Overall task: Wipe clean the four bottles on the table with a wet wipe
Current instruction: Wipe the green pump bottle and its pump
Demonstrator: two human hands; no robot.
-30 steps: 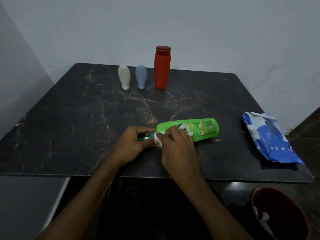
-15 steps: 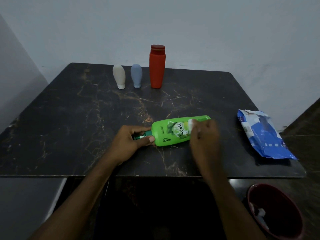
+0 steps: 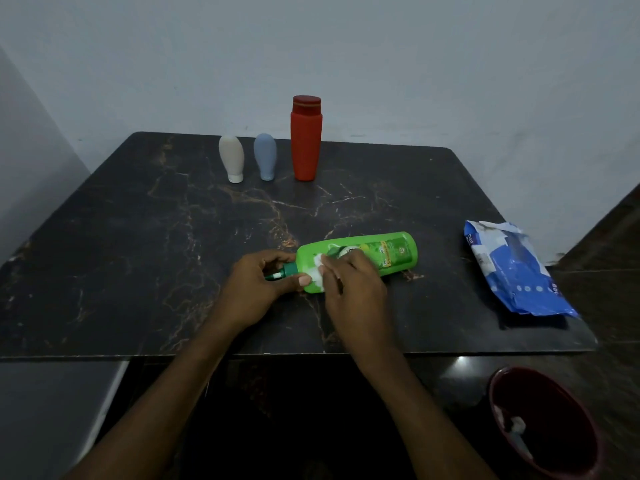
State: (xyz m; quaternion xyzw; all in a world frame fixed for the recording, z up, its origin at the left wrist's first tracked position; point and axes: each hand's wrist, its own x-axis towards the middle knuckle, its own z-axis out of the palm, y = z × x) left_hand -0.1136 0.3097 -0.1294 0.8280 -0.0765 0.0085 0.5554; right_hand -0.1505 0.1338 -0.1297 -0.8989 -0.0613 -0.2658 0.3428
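A green bottle (image 3: 388,252) lies on its side near the front of the dark marble table (image 3: 138,254). My left hand (image 3: 256,285) grips its dark green cap end. My right hand (image 3: 353,289) holds a white wet wipe (image 3: 318,270) against the bottle's shoulder, close to the neck. At the back of the table stand a cream bottle (image 3: 231,158), a grey-blue bottle (image 3: 265,156) and a taller red bottle (image 3: 306,137), all upright in a row.
A blue and white wet wipe pack (image 3: 512,268) lies at the table's right edge. A dark red bin (image 3: 543,424) with white scraps inside sits on the floor at the lower right. Walls close in behind and on the left.
My right hand slid the wipe from the bottle's neck out to its far end, then back to the neck. My left hand stayed on the cap.
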